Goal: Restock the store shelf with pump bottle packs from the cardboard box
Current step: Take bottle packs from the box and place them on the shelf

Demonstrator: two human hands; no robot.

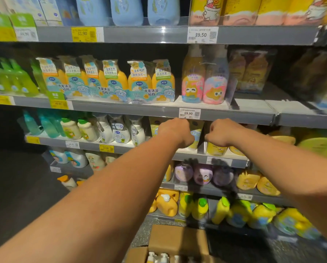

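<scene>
Left hand (175, 132): fingers curled, back to the camera, up against the left edge of a pump bottle pack (196, 134). Can't tell whether it's gripping the pack or just fisted beside it, since the fingertips are hidden behind the knuckles.

The pack stands upright on the shelf (194, 157), third tier down, between the two hands and near the front lip. My read: it's being squared into its slot, one hand each side to keep it from tipping.

Right hand (223, 132): same story. It's curled just right of the pack with the thumb tucked low, and any contact is hidden.

Surroundings, left to right:
- White pump bottles (121, 130) sit on the same tier, just left of the left hand. Tight neighbours, so there's little room to slide the pack sideways.
- Cardboard box (177, 238) is on the floor below the arms, flaps open, with a few pump heads (159, 258) showing at the bottom edge. So stock is still left, and I judge the restock unfinished.
- Price rail (189, 113) of the tier above hangs right over the knuckles. Headroom is low and it's the main obstruction. Hands need to come straight back rather than up.
- Yellow bottles (215, 149) sit low behind and under the right hand, close enough to get knocked on the way out.
</scene>
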